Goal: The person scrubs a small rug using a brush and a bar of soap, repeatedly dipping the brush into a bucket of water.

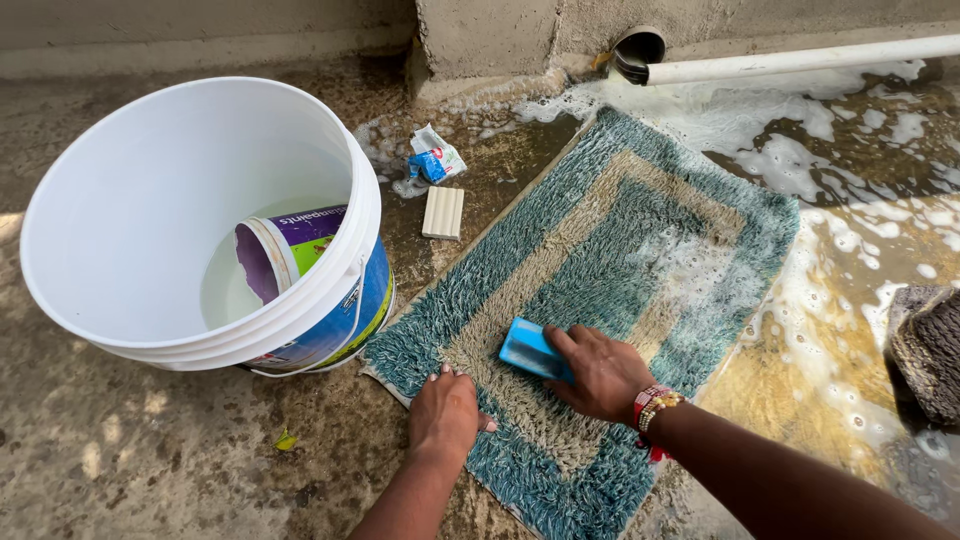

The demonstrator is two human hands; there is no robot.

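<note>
My right hand [600, 372] is closed around a blue scrubbing brush [530, 349], fingers curled over its back, pressing it down onto the shaggy mat [620, 250]. A beaded bracelet [652, 405] sits on that wrist. My left hand [445, 412] lies flat and open on the near edge of the mat, palm down, holding nothing, just beside the brush hand.

The mat is teal with tan bands forming nested rectangles. It lies flat on the wet concrete floor [130, 440], set at a slant, and a patch of white suds [690, 262] clings to its pile beyond the brush.

Just off the mat's far left edge lies a pale ridged bar of soap [443, 212], and a little farther on, a crumpled small packet [432, 160] in white and blue. To the left stands a large white bucket [130, 210], touching or nearly touching the mat's left corner. Inside it a smaller tub [285, 255] with a purple and green label lies tipped on its side in shallow water.

Soapy water [860, 140] spreads over the floor to the right of the mat, running toward a drain hole [640, 48] in the wall, with a white pipe [800, 60] beside it. At the far right edge is a dark, rough bundle [928, 345] that I cannot make out.
</note>
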